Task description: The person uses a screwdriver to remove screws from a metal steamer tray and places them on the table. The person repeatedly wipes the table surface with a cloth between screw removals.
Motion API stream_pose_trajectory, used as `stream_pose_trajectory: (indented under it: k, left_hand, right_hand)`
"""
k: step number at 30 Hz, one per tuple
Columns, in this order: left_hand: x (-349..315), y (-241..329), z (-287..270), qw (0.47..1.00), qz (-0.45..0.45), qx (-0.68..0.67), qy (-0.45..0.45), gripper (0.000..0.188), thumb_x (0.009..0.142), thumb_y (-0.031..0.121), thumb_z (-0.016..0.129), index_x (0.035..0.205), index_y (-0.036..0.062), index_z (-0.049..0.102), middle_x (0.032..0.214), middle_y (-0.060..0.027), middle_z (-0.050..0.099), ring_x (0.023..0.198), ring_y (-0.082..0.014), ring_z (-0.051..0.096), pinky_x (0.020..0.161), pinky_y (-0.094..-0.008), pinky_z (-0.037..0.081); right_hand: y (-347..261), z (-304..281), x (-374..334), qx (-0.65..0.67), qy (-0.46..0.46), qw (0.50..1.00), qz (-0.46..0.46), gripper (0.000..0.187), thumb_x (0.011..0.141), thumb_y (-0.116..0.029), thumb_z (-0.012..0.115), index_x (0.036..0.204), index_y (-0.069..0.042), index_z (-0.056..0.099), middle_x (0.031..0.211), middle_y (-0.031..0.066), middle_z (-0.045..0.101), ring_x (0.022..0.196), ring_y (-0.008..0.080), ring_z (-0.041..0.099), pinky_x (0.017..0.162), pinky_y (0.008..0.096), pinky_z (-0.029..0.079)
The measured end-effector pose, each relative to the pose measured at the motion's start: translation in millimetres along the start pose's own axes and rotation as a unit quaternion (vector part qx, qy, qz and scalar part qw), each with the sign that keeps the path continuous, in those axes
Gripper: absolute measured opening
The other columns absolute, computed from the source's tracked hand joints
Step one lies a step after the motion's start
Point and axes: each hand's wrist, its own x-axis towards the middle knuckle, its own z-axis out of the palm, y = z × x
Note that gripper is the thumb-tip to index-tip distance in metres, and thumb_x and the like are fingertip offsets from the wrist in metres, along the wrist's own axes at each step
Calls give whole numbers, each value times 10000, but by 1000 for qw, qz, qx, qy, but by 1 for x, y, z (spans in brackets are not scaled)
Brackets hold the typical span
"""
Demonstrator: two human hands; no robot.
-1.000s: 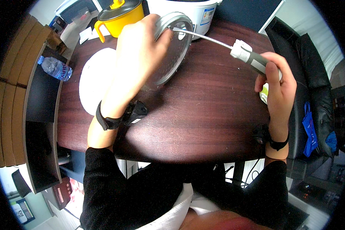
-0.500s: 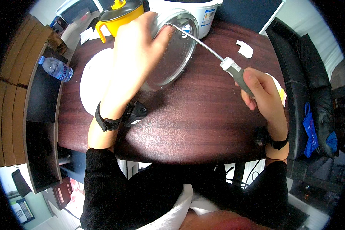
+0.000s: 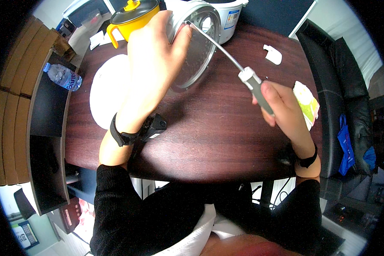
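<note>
My left hand (image 3: 158, 55) grips a clear round lid (image 3: 198, 55), tilted up on edge above the far part of the table. Its thumb presses near the lid's middle. In my right hand (image 3: 283, 106) is a screwdriver (image 3: 252, 83) with a grey and white handle and a long metal shaft. The shaft slants up to the left, and its tip meets the lid beside my left thumb; what it touches there is too small to make out. Under my left forearm lies a white round piece (image 3: 109, 91), partly hidden.
A yellow pot (image 3: 136, 27) with a dark lid and a white bucket-like pot (image 3: 232, 21) stand at the far edge of the brown table (image 3: 217, 145). On the right are a white plastic piece (image 3: 272, 55) and a patterned packet (image 3: 306, 104). A water bottle (image 3: 63, 77) lies at the left.
My right hand and the screwdriver handle have moved left and a little down, uncovering more of the packet. The lid has turned slightly, while the tip stays by my left thumb.
</note>
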Motion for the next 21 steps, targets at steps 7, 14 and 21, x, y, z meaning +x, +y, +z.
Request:
stream_pose_trajectory:
  k: [7, 14, 21]
  left_hand:
    - [2, -1, -3, 999, 21, 6, -33, 313, 788, 230, 704, 957, -24, 635, 699, -215, 630, 692, -357, 655, 626, -400, 518]
    - [1, -5, -2, 993, 79, 28, -88, 300, 781, 219, 703, 961, -11, 638, 719, -229, 629, 706, -367, 649, 650, -413, 519]
    - [4, 1, -11, 991, -10, -17, -133, 364, 800, 234, 712, 1067, -4, 643, 855, -160, 692, 783, -213, 682, 715, -312, 516]
  right_hand:
    - [-1, -18, 8, -195, 218, 942, -163, 179, 858, -169, 690, 932, -17, 632, 701, -19, 541, 641, 43, 476, 552, 200, 379]
    - [-12, -30, 9, -363, 335, 818, -294, 315, 710, -162, 804, 967, -66, 647, 798, 15, 601, 611, 88, 520, 537, 211, 415]
    - [-13, -24, -1, -380, 260, 862, -213, 273, 762, -250, 771, 847, -66, 588, 679, 76, 614, 567, 184, 594, 510, 294, 431]
